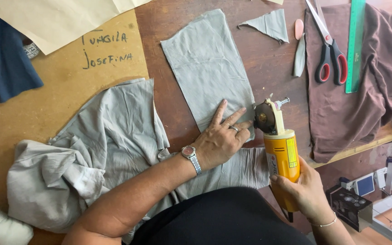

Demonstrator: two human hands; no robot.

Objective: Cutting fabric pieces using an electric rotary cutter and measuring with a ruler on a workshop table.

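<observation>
Grey fabric panel (pixel 207 68) lies flat on the brown wooden table (pixel 277 72), and the left hand (pixel 221 140) presses down on its lower right corner, fingers spread and flat, apparently to keep the cloth from creeping under the blade. Right beside those fingertips sits the round blade of a yellow rotary cutter (pixel 277 145), gripped around its body by the right hand (pixel 307 193), fist closed, blade at the panel's right edge. Fingers and blade are very close, so that's the tight spot. Under the left forearm spreads a bunched grey garment (pixel 100 154), crowding the near side. Further out, a grey triangular offcut (pixel 268 22), a pink chalk piece (pixel 299 28), red-handled scissors (pixel 330 59) and a green ruler (pixel 355 45) rest near and on brown cloth (pixel 364 100), well apart from the cut.
</observation>
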